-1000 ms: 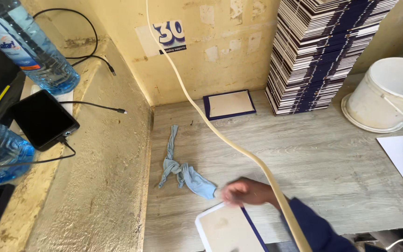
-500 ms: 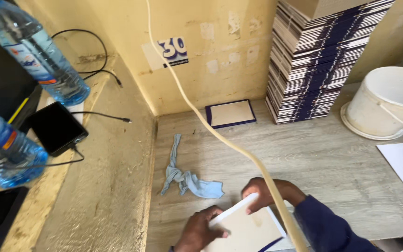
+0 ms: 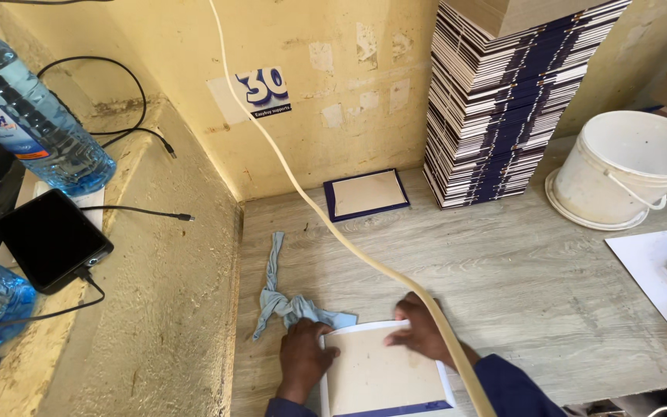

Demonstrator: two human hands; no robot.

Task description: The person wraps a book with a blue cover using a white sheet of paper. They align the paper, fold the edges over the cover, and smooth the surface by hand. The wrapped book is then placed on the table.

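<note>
Grey wood-grain tabletop (image 3: 503,278) fills most of what we look down on, butting against a yellowed wall (image 3: 194,46). At the back right stands a tall stack of blue-edged boards (image 3: 496,108), and just beside it a white bucket (image 3: 634,166). A cream hose (image 3: 333,232) runs from the wall down across the table and over our right forearm. Near the front edge lies a tan board with a white and blue border (image 3: 380,374); we have both hands on it. Our left hand (image 3: 303,357) presses its left edge, fingers curled against the rim, not clamped around it. Our right hand (image 3: 424,332) lies flat on the top right corner, fingers spread. A crumpled blue rag (image 3: 283,297) touches the board's upper left corner. A smaller blue-bordered board (image 3: 366,193) lies by the wall.
</note>
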